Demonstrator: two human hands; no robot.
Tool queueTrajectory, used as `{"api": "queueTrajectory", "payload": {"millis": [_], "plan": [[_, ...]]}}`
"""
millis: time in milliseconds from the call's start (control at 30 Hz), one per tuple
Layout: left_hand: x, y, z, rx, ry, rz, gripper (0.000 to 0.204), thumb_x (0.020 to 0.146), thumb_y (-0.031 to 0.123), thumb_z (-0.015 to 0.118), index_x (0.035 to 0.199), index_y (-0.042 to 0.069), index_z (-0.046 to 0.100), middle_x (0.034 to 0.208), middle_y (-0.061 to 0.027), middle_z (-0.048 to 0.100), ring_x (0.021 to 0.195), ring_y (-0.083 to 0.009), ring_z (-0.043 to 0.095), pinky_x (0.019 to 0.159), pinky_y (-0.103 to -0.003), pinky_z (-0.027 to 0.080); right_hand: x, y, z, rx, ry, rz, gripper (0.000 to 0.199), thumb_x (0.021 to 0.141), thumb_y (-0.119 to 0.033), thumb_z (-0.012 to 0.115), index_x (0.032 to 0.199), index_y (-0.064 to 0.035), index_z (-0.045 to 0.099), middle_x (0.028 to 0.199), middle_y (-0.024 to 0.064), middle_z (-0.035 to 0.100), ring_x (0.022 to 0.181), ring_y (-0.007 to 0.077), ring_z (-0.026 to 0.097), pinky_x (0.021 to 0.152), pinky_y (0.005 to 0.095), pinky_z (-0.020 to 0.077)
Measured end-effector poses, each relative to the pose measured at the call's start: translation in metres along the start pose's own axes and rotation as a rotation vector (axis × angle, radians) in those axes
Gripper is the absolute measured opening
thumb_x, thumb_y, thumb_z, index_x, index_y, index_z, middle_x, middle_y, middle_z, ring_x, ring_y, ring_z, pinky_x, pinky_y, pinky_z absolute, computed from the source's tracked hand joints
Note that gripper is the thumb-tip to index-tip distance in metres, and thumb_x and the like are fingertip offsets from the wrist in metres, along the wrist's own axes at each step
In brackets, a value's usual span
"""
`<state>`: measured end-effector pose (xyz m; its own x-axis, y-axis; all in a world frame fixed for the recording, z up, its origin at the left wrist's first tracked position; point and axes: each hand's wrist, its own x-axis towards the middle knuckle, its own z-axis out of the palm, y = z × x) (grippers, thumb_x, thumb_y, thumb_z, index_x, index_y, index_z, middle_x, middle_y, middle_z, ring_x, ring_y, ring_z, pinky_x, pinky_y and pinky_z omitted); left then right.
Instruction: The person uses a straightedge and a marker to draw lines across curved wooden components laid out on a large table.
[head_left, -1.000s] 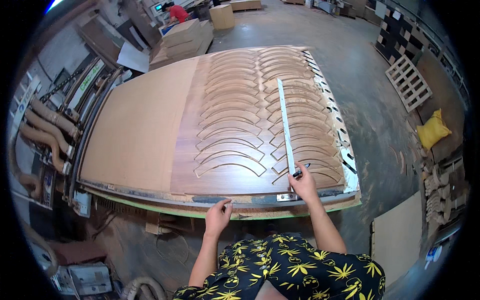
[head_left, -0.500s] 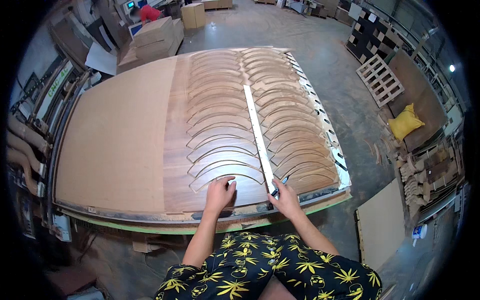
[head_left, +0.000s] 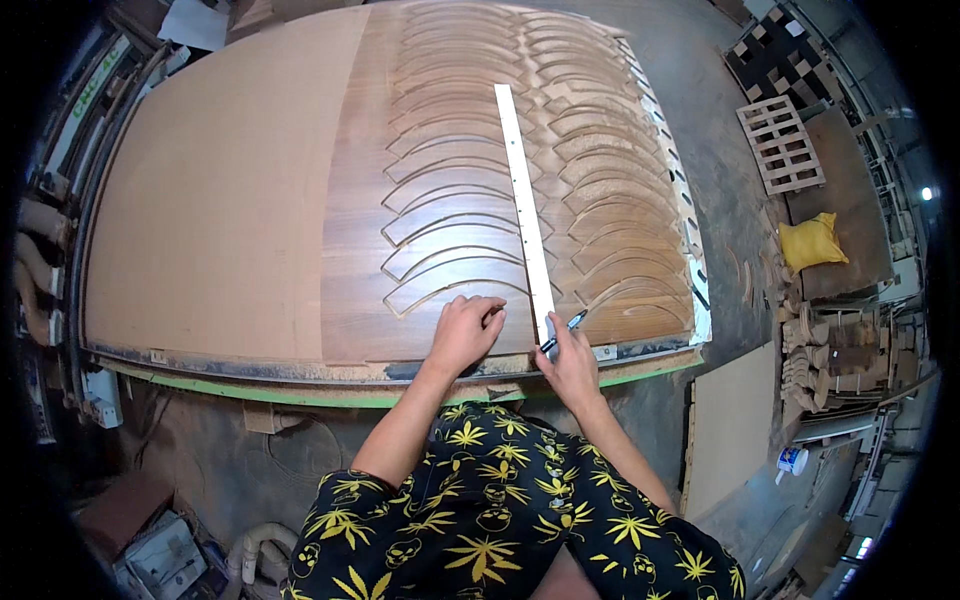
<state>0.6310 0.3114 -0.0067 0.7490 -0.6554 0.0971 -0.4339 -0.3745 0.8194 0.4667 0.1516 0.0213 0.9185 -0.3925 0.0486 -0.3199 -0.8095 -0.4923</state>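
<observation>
A wood-grain board (head_left: 355, 290) with rows of curved cuts lies before me. Along it runs a long white straightedge strip (head_left: 525, 215), crossing the right ends of the left column of arc-shaped pieces (head_left: 455, 275). My right hand (head_left: 572, 370) is at the strip's near end, thumb and fingers closed on a dark pen (head_left: 574, 322) that slants across them; its fingertips touch the strip. My left hand (head_left: 467, 332) rests on the board by the nearest arc, left of the strip, fingers bent, thumb apart, holding nothing.
A plain brown sheet (head_left: 220, 200) covers the left of the machine bed, whose green edge (head_left: 330, 398) faces me. Pipes stand at far left. On the right are a wooden pallet (head_left: 780, 145), a yellow sack (head_left: 812, 240), a leaning panel (head_left: 730, 425) and a white bucket (head_left: 792, 460).
My view has tilted down toward the near edge. The strip has shifted left over the arc ends, with my right hand at its near end. My left hand stays on the board.
</observation>
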Motion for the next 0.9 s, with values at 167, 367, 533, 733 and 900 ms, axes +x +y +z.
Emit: {"api": "queueTrajectory", "payload": {"millis": [167, 367, 533, 733, 900], "plan": [[0.001, 0.001, 0.006, -0.033, 0.037, -0.007, 0.017, 0.093, 0.019, 0.07, 0.105, 0.012, 0.078, 0.082, -0.0046, 0.07, 0.083, -0.0292, 0.062, 0.082, -0.044, 0.047, 0.001, -0.015, 0.007, -0.03, -0.02, -0.011, 0.068, 0.087, -0.02, 0.078, 0.147, -0.0052, 0.049, 0.097, 0.0202, 0.07, 0.093, 0.0408, 0.064, 0.078, 0.05, 0.0541], [0.002, 0.017, 0.001, -0.161, 0.097, -0.019, 0.019, 0.092, 0.018, 0.07, 0.106, 0.01, 0.078, 0.087, -0.0076, 0.072, 0.082, -0.0295, 0.062, 0.081, -0.044, 0.048, 0.017, -0.018, 0.012, -0.01, -0.035, -0.052, 0.07, 0.088, -0.021, 0.078, 0.149, -0.0058, 0.047, 0.101, 0.0212, 0.07, 0.094, 0.0426, 0.064, 0.079, 0.052, 0.0539], [0.005, 0.055, -0.021, -0.58, -0.097, 0.004, 0.026, 0.094, 0.014, 0.071, 0.119, 0.006, 0.076, 0.102, -0.0069, 0.074, 0.092, -0.0192, 0.063, 0.086, -0.032, 0.051, 0.021, -0.015, 0.024, -0.041, -0.031, -0.153, 0.07, 0.089, -0.021, 0.077, 0.15, -0.0055, 0.046, 0.111, 0.0229, 0.069, 0.101, 0.0432, 0.063, 0.083, 0.0536, 0.0536], [0.014, 0.153, -0.074, -1.289, -0.859, 0.463, 0.054, 0.092, 0.038, 0.074, 0.132, 0.002, 0.069, 0.119, -0.0122, 0.066, 0.104, -0.0227, 0.061, 0.095, -0.037, 0.048, 0.019, -0.014, 0.042, -0.122, -0.074, -0.011, 0.079, 0.091, -0.034, 0.079, 0.156, -0.0113, 0.042, 0.116, 0.0226, 0.071, 0.107, 0.0427, 0.062, 0.09, 0.0542, 0.0522], [0.004, 0.234, -0.102, -1.735, -1.089, 0.944, 0.054, 0.089, 0.046, 0.075, 0.123, 0.004, 0.073, 0.106, -0.0081, 0.068, 0.097, -0.0272, 0.063, 0.088, -0.039, 0.046, 0.033, -0.042, 0.032, -0.085, -0.062, -0.091, 0.071, 0.089, -0.026, 0.079, 0.15, -0.0063, 0.047, 0.093, 0.0185, 0.07, 0.09, 0.0417, 0.063, 0.073, 0.0518, 0.0531]]}}
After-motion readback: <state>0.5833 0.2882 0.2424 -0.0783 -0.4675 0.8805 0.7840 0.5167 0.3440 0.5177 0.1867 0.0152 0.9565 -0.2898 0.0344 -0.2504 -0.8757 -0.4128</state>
